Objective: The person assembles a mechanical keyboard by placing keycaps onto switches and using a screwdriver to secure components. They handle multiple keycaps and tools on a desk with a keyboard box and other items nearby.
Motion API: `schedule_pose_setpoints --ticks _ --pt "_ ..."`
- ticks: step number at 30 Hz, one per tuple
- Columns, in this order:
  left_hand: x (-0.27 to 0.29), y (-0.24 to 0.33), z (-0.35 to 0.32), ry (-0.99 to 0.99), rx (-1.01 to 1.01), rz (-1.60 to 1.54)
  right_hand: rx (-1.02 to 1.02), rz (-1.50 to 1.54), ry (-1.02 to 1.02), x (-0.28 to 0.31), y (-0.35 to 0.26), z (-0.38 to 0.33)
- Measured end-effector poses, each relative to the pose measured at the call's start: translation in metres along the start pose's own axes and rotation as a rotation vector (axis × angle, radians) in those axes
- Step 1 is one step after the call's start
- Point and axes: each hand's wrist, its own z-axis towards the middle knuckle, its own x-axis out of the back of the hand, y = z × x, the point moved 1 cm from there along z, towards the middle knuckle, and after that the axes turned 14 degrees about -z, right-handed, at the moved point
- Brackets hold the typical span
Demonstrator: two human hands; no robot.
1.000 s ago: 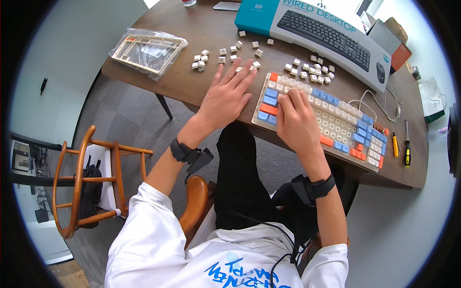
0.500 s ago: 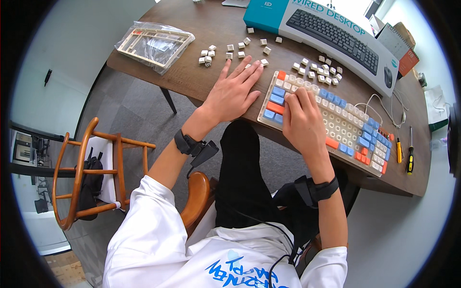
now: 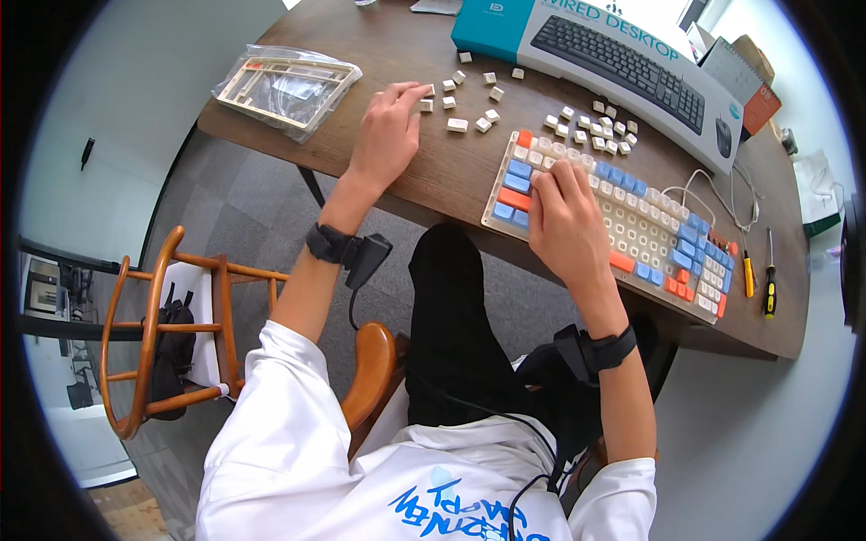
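A cream-framed keyboard (image 3: 639, 236) is lying near the front edge of the brown wooden surface (image 3: 456, 162), slanting down toward the right. Its top row is showing whitish and blue caps, with one orange cap sitting in the upper left corner. Blue caps and a long orange one are filling the left edge, and more blue, white and orange caps are crowding the right end. The middle rows are lying bare, their pale key positions showing in lines.

Loose white keycaps are lying beyond it in two scatters: a left scatter (image 3: 457, 125) just beside the left hand (image 3: 388, 137), and a right scatter (image 3: 603, 135) between the keyboard and a large teal and white box (image 3: 622, 77).

The left forearm is angling up from below, a black strap (image 3: 332, 243) circling the wrist. The left hand is hanging palm down over the surface, its fingers pointing right and bending slightly at the nearest keycaps; whether they are gripping one, I cannot tell.

The right hand (image 3: 572, 225) is resting over the keyboard's left half, its wrist bending leftward above another black strap (image 3: 606, 350). Its fingers are curling down close together; whether they are pinching a cap is hidden.
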Motion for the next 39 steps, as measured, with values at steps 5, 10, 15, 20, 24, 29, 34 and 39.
schedule_pose_setpoints --ticks 5,10,15,20,24,29,34,39 --pt "0.004 -0.012 0.004 -0.086 -0.074 0.207 -0.004 0.009 0.016 0.000 0.000 -0.001" --pt "0.001 -0.008 0.005 -0.084 -0.188 0.305 0.000 0.001 0.027 -0.003 0.000 -0.001" --pt "0.000 -0.015 0.017 -0.189 -0.220 0.327 0.000 0.003 0.027 -0.002 -0.001 0.000" --pt "0.007 0.006 0.015 -0.094 -0.232 0.286 -0.009 0.045 0.038 -0.003 0.002 -0.002" --pt "0.017 0.065 -0.034 -0.111 -0.168 -0.049 -0.038 0.112 0.086 0.003 -0.003 0.003" --pt "0.009 0.121 -0.069 -0.074 0.061 -0.436 -0.098 0.328 0.142 0.032 -0.005 0.000" --pt "-0.012 0.156 -0.076 -0.033 0.202 -0.703 -0.065 0.569 -0.060 0.059 -0.013 -0.014" --pt "-0.014 0.163 -0.072 -0.138 0.437 -0.863 -0.166 0.654 -0.066 0.068 -0.008 -0.016"
